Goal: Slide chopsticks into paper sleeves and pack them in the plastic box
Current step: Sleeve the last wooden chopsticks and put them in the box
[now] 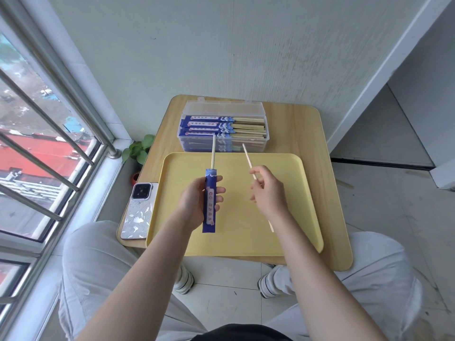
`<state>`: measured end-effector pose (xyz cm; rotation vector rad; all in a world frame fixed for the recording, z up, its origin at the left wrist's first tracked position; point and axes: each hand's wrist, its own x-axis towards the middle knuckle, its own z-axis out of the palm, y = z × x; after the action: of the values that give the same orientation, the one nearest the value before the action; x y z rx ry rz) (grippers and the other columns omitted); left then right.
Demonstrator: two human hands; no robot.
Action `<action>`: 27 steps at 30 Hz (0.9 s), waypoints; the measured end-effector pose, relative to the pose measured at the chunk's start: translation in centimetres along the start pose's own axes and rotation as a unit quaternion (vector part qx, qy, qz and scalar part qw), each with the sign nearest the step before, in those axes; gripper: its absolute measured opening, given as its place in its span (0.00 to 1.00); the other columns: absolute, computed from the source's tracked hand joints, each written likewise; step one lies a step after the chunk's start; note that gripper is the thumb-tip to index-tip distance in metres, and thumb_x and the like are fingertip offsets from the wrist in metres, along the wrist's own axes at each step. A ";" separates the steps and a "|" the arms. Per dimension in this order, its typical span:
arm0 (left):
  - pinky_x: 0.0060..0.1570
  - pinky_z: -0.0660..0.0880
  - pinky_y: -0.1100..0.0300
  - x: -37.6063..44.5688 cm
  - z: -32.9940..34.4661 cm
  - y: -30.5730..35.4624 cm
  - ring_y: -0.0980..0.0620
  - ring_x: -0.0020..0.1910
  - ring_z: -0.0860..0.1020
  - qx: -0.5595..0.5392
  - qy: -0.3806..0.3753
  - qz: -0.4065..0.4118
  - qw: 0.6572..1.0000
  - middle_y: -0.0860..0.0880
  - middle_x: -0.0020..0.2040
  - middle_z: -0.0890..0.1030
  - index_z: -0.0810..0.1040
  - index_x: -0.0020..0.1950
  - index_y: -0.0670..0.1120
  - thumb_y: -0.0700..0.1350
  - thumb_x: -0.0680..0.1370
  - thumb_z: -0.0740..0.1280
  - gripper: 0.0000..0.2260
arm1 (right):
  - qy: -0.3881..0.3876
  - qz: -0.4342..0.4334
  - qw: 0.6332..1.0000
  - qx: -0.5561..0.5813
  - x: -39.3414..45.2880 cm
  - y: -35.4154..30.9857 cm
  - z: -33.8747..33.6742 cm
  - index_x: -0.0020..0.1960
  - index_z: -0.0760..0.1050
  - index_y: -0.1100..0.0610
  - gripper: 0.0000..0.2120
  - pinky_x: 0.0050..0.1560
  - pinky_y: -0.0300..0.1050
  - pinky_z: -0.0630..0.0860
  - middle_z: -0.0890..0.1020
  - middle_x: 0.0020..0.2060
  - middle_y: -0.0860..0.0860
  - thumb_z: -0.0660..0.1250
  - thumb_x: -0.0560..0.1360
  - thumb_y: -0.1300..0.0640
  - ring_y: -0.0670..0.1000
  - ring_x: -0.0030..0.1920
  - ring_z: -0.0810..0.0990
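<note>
My left hand (194,200) grips a blue paper sleeve (209,200) upright over the yellow tray (295,173). One wooden chopstick (213,151) sticks out of the sleeve's top. My right hand (268,193) pinches a second bare chopstick (247,156), tilted with its tip up and to the left, apart from the sleeve. Behind the tray stands the clear plastic box (264,141) with its lid open, holding several sleeved chopstick pairs (209,124) laid flat.
A phone (139,212) lies left of the tray on the small wooden table (317,143). A small potted plant (139,150) sits on the floor by the window (37,143). My knees are under the table's front edge.
</note>
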<state>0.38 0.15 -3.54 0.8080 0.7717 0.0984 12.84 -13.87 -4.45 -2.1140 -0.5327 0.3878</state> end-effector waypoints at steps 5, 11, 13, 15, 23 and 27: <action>0.34 0.66 0.59 0.3 -0.2 -0.2 0.52 0.30 0.70 0.021 0.017 -0.011 1.000 0.49 0.34 0.74 0.81 0.59 0.41 0.48 0.83 0.54 0.19 | 0.031 0.032 0.970 0.238 0.8 -2.2 -1.1 0.50 0.82 0.52 0.15 0.40 0.43 0.81 0.84 0.44 0.55 0.60 0.80 0.66 0.53 0.39 0.86; 0.36 0.79 0.57 0.0 -0.3 -0.6 0.49 0.35 0.80 0.086 0.028 0.040 0.995 0.46 0.38 0.77 0.75 0.51 0.42 0.44 0.84 0.62 0.07 | 0.013 0.056 0.923 0.381 0.9 -3.3 -2.1 0.50 0.80 0.59 0.08 0.43 0.43 0.81 0.86 0.47 0.59 0.65 0.78 0.68 0.56 0.44 0.86; 0.37 0.80 0.55 -0.2 -0.2 -0.7 0.46 0.38 0.83 0.136 0.025 0.059 0.989 0.44 0.41 0.81 0.74 0.52 0.41 0.42 0.84 0.62 0.04 | 0.012 0.059 0.920 0.387 0.8 -3.3 -2.2 0.50 0.79 0.59 0.03 0.38 0.42 0.78 0.86 0.43 0.58 0.67 0.79 0.64 0.54 0.38 0.85; 0.36 0.78 0.55 -0.3 0.1 -0.6 0.43 0.38 0.82 0.183 0.022 0.065 0.981 0.43 0.43 0.83 0.73 0.52 0.42 0.39 0.84 0.61 0.03 | 0.016 0.063 0.926 0.372 0.8 -3.3 -2.3 0.48 0.81 0.59 0.05 0.33 0.41 0.73 0.84 0.35 0.54 0.67 0.80 0.60 0.50 0.30 0.79; 0.29 0.66 0.59 -0.7 1.1 -0.4 0.48 0.25 0.67 0.267 0.017 0.054 0.962 0.42 0.31 0.72 0.76 0.44 0.38 0.42 0.81 0.58 0.12 | 0.045 0.072 0.938 0.336 1.0 -2.9 -2.1 0.42 0.79 0.57 0.12 0.30 0.44 0.71 0.77 0.30 0.52 0.65 0.82 0.55 0.51 0.27 0.73; 0.29 0.68 0.60 -0.9 1.4 -0.5 0.49 0.25 0.68 0.278 0.014 0.058 0.959 0.41 0.32 0.72 0.77 0.44 0.37 0.42 0.81 0.57 0.13 | 0.049 0.080 0.942 0.322 0.9 -2.7 -1.9 0.43 0.78 0.61 0.11 0.29 0.44 0.74 0.78 0.29 0.53 0.65 0.81 0.57 0.51 0.26 0.75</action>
<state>0.57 -1.34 -2.74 1.3898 0.7884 -0.0063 13.83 -13.36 -1.22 -1.5294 -0.1383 0.4709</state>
